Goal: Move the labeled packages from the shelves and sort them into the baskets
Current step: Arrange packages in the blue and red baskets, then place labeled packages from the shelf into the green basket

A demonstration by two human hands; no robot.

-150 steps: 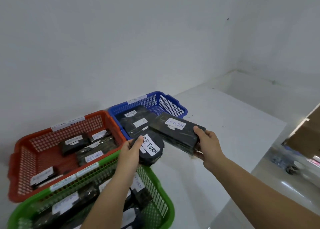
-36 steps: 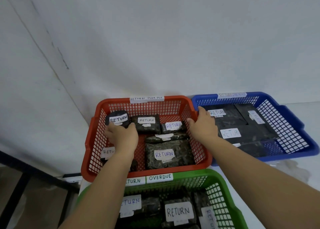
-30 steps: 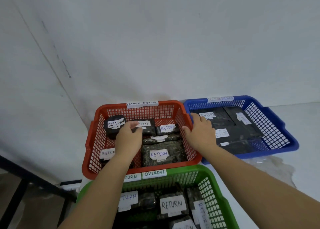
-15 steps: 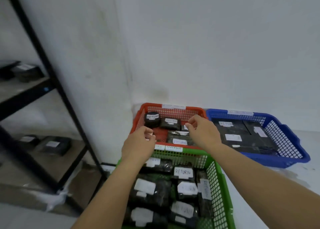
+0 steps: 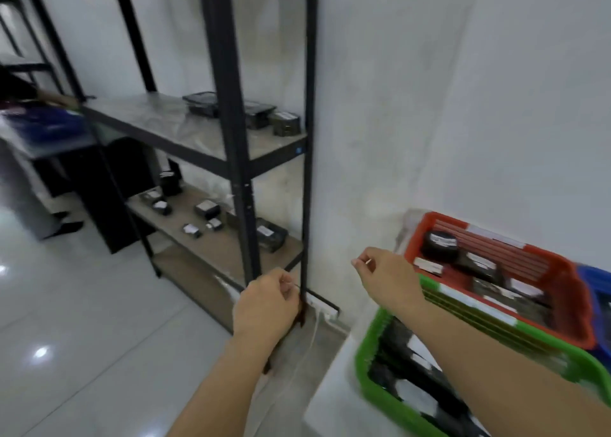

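We see three baskets at right on the table (image 5: 325, 400): red basket (image 5: 562, 291) with a round package (image 5: 441, 242) plus a few blurred labeled ones, green basket (image 5: 370, 347) with dark packages, blue basket (image 5: 603, 291) barely in view. Rack (image 5: 228, 106) holds three packages (image 5: 254, 114) on its upper shelf, about six below. Left hand (image 5: 264, 304) and right hand (image 5: 388, 276): each grip loosely curled, holding nothing.
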